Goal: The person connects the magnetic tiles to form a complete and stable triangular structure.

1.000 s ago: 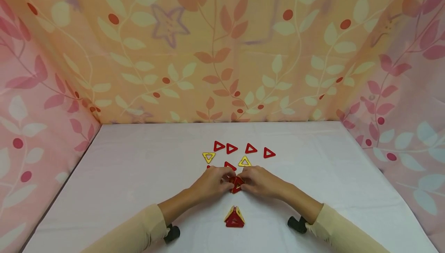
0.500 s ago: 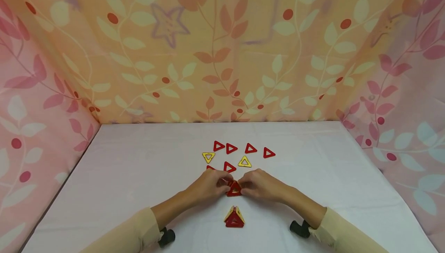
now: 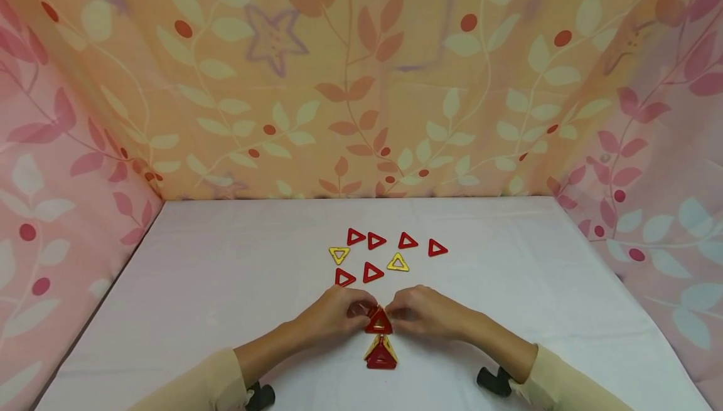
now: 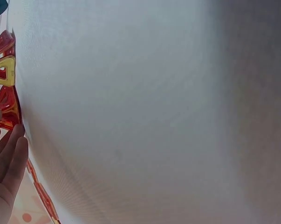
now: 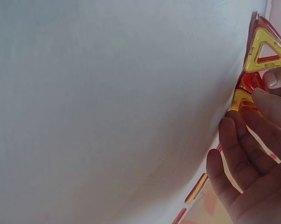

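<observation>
Both hands hold a small pyramid of red and yellow magnetic tiles (image 3: 379,322), one at each side. My left hand (image 3: 332,312) grips its left side with thumb and fingers, and my right hand (image 3: 427,312) grips its right side. Right in front of it stands a second magnetic-tile pyramid (image 3: 381,356), with a red face toward me and yellow sides. In the right wrist view, a yellow side of this second pyramid (image 5: 252,56) appears just beyond the held pyramid (image 5: 250,82). The left wrist view shows the left fingers (image 4: 17,156) at the held one's base.
Beyond the hands lie flat triangular tiles: several red ones, such as a red tile (image 3: 373,272), and two yellow ones, a left yellow tile (image 3: 339,248) and a right yellow tile (image 3: 398,269). They lie on a white-covered table (image 3: 226,254). Patterned curtains (image 3: 361,166) enclose it.
Both hands have drawn the held pyramid toward me, up close to the standing pyramid. A red tile behind the left hand has come into fuller view.
</observation>
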Motion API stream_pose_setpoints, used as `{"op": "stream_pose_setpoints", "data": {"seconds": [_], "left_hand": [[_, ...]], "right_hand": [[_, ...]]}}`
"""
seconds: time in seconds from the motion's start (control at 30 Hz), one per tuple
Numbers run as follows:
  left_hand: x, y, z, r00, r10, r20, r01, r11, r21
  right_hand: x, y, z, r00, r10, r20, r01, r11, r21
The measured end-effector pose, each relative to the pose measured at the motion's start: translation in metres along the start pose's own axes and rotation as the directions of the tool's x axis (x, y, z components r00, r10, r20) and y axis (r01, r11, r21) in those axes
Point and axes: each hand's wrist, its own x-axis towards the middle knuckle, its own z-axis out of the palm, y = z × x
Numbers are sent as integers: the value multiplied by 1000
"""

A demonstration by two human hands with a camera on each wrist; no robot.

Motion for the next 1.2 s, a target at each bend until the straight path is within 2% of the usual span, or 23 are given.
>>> {"op": "stream_pose_setpoints", "data": {"seconds": [0.27,0.37,0.47,0.57,0.67,0.77,0.93,1.2], "left_hand": [[-2,-2,0,1000,-6,2,6,1000,-16],[-3,-5,-5,999,-21,-29,21,1000,-2],[-4,-10,-14,993,-24,-112,28,999,34],[-3,-18,-23,976,-33,-214,51,995,81],[-1,-27,-28,959,-61,-278,95,989,112],[2,-30,-30,953,-100,-285,143,981,133],[7,-30,-32,955,-153,-255,195,970,146],[12,-35,-34,970,-125,-210,156,978,139]], "right_hand": [[-2,1,0,1000,-13,-8,13,1000,-21],[1,5,-3,999,-9,-35,8,1000,-19],[6,11,-8,997,10,-81,-11,1000,-2],[14,16,-14,991,12,-136,-11,1000,7],[22,19,-17,982,-8,-186,8,1000,0],[30,21,-17,976,-19,-215,18,1000,-6],[46,19,-13,972,-15,-233,15,1000,-4],[64,17,-9,973,30,-230,-42,998,-50]]}}
